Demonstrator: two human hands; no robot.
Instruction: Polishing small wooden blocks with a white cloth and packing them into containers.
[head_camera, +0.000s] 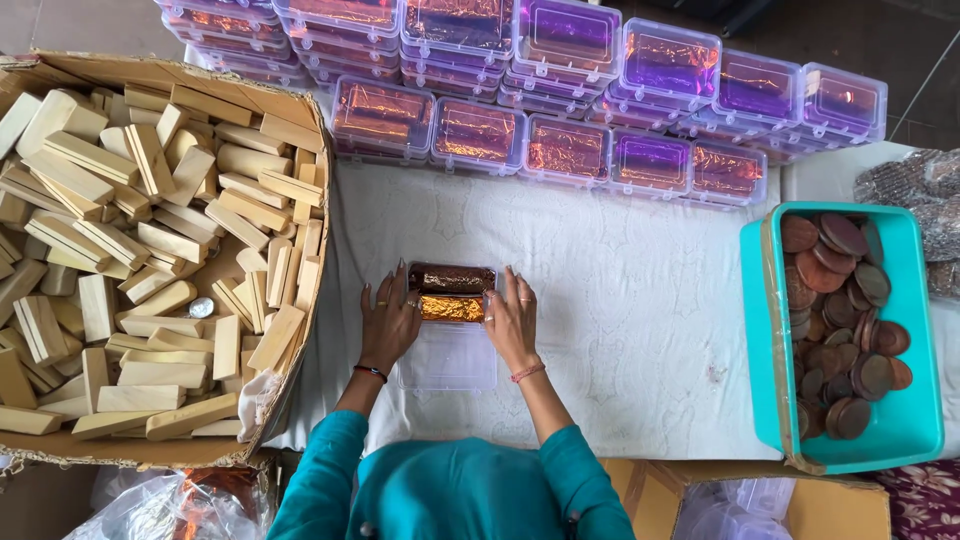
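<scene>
A white cloth (620, 300) is spread, with a cardboard box of wooden blocks (150, 250) to one side and stacked foil-lined plastic boxes (560, 110) behind. At the centre an open clear box (447, 340) is flanked by both hands; foil is apparently being pressed into it, and flattening seems called for next. The left hand (390, 322) and right hand (512, 320) lie palm-down, fingers together, tips on the copper foil (451, 307).

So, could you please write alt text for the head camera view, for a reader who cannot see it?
Left hand and right hand press on an open clear plastic box lined with shiny foil on a white cloth. A cardboard box of wooden blocks sits left, a teal tub of brown discs right.
</scene>
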